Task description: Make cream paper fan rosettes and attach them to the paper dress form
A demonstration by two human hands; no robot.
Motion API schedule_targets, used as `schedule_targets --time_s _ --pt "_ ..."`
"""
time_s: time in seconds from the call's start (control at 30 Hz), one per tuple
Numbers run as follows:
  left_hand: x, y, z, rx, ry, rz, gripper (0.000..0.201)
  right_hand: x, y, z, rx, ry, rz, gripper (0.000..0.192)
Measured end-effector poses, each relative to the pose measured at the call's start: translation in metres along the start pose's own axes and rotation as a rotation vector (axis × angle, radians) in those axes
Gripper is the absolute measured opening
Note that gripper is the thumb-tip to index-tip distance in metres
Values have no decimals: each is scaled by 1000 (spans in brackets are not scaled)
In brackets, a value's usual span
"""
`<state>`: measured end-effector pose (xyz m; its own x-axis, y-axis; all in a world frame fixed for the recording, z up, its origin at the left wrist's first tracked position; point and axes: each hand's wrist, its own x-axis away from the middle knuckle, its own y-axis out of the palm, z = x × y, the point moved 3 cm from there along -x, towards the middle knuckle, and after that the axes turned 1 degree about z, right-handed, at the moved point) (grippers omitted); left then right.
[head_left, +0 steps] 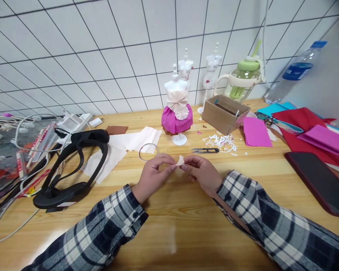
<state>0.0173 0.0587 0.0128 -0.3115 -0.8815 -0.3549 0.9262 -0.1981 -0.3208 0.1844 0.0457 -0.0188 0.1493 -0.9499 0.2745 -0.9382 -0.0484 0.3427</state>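
Observation:
Between my two hands is a small piece of pale pink paper, pinched from both sides above the table. My left hand grips its left edge with thumb and forefinger. On the other edge, my right hand holds it the same way. Just beyond stands a small white mannequin wearing a magenta skirt and pleated pale pink fans. Black thread snips lie behind my right hand, and a thin metal ring lies behind my left.
Pale paper sheets and a black headset frame lie left. White scraps, a cardboard box and two more mannequins are at the back. Magenta paper, a phone, a jug and a water bottle stand or lie right.

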Motion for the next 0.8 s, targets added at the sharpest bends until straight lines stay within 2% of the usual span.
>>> schedule_targets --time_s 0.1,0.17,0.2,0.27,0.33,0.47,0.57,0.7,0.8 --pt "0 -5 10 -227 319 -96 6 -4 -5 -3 -15 41 -98 43" --pt "0 -7 12 -345 446 -143 11 -8 -10 -6 65 58 -178 47" --pt "0 -8 12 -388 492 -161 12 -10 -13 -7 141 46 -214 42" --pt "0 -8 12 -463 567 -207 14 -13 -19 -13 358 -59 -265 27" --pt "2 -7 12 -526 622 -265 17 -15 -23 -21 585 -243 -292 16" --pt "4 -3 15 -648 668 -363 18 -15 -25 -27 929 -540 -391 4" --pt "5 3 15 -783 684 -416 18 -11 -22 -27 1159 -697 -437 8" --pt "6 12 10 -946 609 -480 17 1 -12 -28 1441 -871 -305 10" --pt "5 17 10 -968 548 -498 14 13 -3 -28 1583 -1012 -202 14"
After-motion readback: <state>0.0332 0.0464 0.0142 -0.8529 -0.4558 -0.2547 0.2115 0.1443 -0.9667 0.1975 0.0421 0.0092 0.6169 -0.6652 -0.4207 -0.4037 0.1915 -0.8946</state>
